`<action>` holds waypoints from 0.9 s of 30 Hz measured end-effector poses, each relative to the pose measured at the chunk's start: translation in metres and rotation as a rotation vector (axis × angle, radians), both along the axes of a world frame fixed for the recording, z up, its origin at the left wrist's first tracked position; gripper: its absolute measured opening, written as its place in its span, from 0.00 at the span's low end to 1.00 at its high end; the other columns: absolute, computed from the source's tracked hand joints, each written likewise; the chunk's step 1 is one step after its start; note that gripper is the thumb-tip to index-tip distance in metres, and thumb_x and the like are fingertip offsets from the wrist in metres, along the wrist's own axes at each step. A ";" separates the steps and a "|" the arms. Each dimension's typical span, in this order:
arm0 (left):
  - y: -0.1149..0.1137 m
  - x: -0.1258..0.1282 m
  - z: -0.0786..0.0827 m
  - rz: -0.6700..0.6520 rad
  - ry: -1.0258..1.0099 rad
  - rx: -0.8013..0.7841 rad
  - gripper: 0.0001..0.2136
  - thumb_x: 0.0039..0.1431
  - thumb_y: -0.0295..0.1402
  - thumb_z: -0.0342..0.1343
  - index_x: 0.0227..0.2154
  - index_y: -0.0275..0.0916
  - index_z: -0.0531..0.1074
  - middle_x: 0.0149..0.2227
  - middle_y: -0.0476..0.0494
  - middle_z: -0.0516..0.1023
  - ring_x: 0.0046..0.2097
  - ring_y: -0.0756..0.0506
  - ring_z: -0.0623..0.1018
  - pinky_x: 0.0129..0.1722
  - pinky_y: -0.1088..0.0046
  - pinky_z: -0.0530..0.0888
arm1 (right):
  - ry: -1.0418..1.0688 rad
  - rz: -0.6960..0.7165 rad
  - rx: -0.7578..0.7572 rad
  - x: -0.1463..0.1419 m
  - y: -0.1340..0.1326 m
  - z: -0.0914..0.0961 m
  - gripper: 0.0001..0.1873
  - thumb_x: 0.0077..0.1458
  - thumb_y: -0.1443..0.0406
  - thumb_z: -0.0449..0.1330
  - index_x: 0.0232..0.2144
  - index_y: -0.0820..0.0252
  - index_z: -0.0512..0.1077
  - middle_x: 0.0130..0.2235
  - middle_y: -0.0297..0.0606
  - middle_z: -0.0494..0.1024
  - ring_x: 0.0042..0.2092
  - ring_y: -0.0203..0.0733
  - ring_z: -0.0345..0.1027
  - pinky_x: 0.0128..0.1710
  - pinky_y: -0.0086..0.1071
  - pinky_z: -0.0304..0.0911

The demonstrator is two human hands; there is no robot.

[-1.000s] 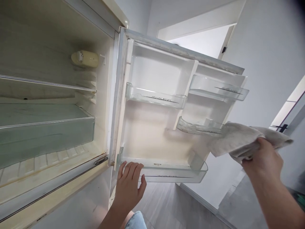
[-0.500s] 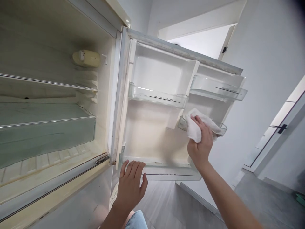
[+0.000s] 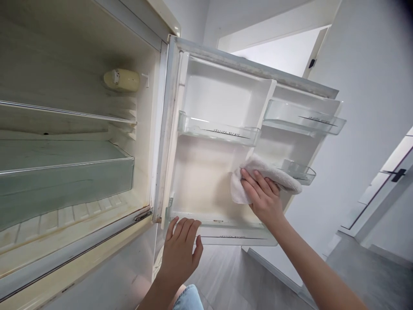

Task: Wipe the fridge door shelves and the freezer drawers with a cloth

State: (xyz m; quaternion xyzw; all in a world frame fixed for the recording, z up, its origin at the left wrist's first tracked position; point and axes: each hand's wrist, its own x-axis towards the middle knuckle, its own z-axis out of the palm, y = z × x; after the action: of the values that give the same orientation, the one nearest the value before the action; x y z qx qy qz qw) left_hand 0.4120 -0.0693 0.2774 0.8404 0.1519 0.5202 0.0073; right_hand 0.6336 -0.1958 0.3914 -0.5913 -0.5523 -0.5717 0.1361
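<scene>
A white cloth (image 3: 240, 189) is bunched under the fingers of my right hand (image 3: 264, 198), which is closed on it. The cloth lies by the ridge between the two halves of the refrigerator door's inner side (image 3: 203, 172), covering the left end of the small clear bin (image 3: 305, 173). At the bottom of the door, my left hand (image 3: 182, 247) has its fingers hooked over the rim of the long lower door shelf (image 3: 238, 240), the thumb standing apart in front.
On the left the refrigerator stands open, with a greenish drawer (image 3: 67, 185), a glass shelf (image 3: 67, 113) and a yellowish lamp housing (image 3: 124, 80). Two more clear bins, left (image 3: 219, 131) and right (image 3: 303, 117), hang on the door. Grey floor (image 3: 226, 271) lies below.
My right hand and the cloth have moved left and slightly down, off the small bin's right part towards the middle ridge. My left hand stays on the lower shelf.
</scene>
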 end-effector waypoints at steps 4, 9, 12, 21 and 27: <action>0.001 0.000 -0.001 -0.001 0.007 0.002 0.12 0.56 0.27 0.50 0.43 0.41 0.70 0.39 0.49 0.79 0.45 0.46 0.74 0.60 0.63 0.56 | 0.068 -0.103 0.044 0.014 -0.015 -0.002 0.19 0.58 0.69 0.53 0.48 0.44 0.71 0.55 0.30 0.72 0.62 0.45 0.58 0.58 0.42 0.52; 0.001 0.000 -0.002 -0.001 0.026 -0.004 0.12 0.57 0.27 0.50 0.44 0.41 0.69 0.39 0.48 0.79 0.45 0.46 0.74 0.60 0.62 0.56 | 0.126 -0.155 0.137 0.039 -0.035 -0.007 0.14 0.56 0.68 0.54 0.41 0.45 0.75 0.57 0.31 0.71 0.63 0.48 0.55 0.60 0.47 0.51; 0.001 0.000 -0.002 -0.002 0.028 -0.008 0.13 0.57 0.27 0.50 0.44 0.41 0.69 0.40 0.49 0.79 0.46 0.46 0.74 0.60 0.63 0.56 | 0.147 -0.161 0.210 0.056 -0.051 -0.011 0.12 0.55 0.66 0.55 0.40 0.50 0.75 0.57 0.36 0.70 0.63 0.49 0.55 0.60 0.49 0.53; -0.001 0.002 0.001 0.009 0.040 -0.013 0.13 0.57 0.27 0.50 0.44 0.41 0.70 0.40 0.49 0.79 0.45 0.46 0.75 0.60 0.63 0.56 | 0.757 -0.247 0.624 0.072 -0.069 -0.015 0.24 0.55 0.59 0.51 0.52 0.62 0.66 0.54 0.57 0.70 0.54 0.62 0.66 0.45 0.53 0.64; -0.003 0.004 0.002 0.028 0.044 -0.012 0.13 0.57 0.27 0.49 0.44 0.41 0.69 0.39 0.49 0.79 0.45 0.46 0.75 0.60 0.61 0.56 | 1.146 -0.174 0.762 0.036 -0.039 -0.009 0.19 0.53 0.54 0.52 0.33 0.65 0.72 0.35 0.55 0.76 0.47 0.62 0.68 0.47 0.51 0.62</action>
State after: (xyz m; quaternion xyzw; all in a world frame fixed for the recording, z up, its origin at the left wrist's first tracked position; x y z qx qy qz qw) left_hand 0.4158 -0.0721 0.2792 0.8493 0.1667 0.5008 0.0017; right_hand 0.6696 -0.2346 0.3823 -0.7532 -0.1045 -0.3321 0.5582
